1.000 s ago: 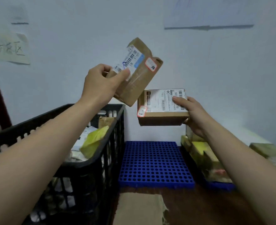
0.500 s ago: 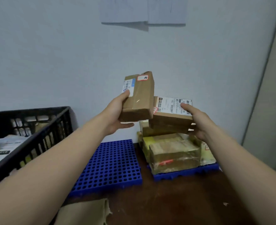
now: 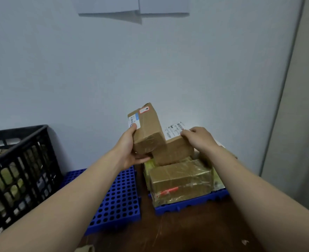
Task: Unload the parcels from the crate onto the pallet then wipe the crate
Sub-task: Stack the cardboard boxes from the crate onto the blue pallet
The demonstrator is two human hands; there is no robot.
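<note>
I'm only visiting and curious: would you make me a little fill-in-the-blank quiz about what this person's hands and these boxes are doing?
1. The left hand grips a cardboard box whose small sticker has a ____ border.
2. The right hand holds a second box at the taped parcels stacked on a ____ pallet.
3. The crate on the left is ____ in colour.

Missing words: red; blue; black.
</note>
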